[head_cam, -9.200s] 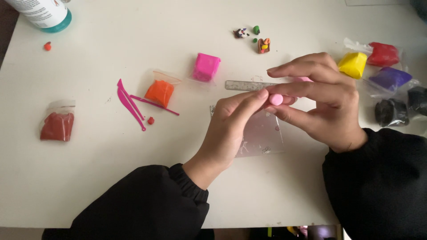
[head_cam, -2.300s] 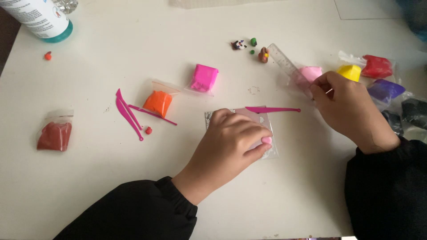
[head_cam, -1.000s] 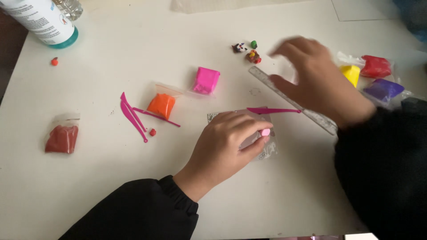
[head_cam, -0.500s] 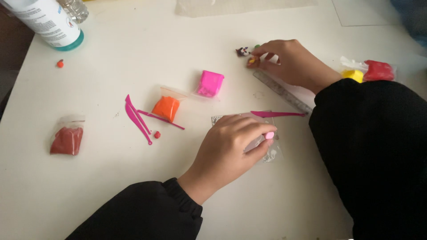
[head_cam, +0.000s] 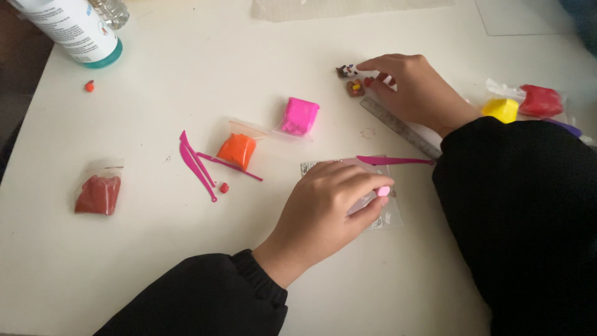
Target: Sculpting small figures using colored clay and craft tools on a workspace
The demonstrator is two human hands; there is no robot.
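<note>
While my left hand point(head_cam: 329, 202) pinches a small pink clay piece point(head_cam: 384, 191) near centre, its axis too small to tell, my right hand point(head_cam: 413, 87) fingers tiny figures point(head_cam: 351, 78) far right. Bagged clay: brown point(head_cam: 97, 194) left, orange point(head_cam: 237, 150) and pink point(head_cam: 299, 116) centre, yellow point(head_cam: 500, 109) and red point(head_cam: 540, 100) right.

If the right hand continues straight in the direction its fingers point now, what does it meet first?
The right hand points left; its fingertips already seem to touch the tiny clay figures. Beyond them the white table looks free.
</note>
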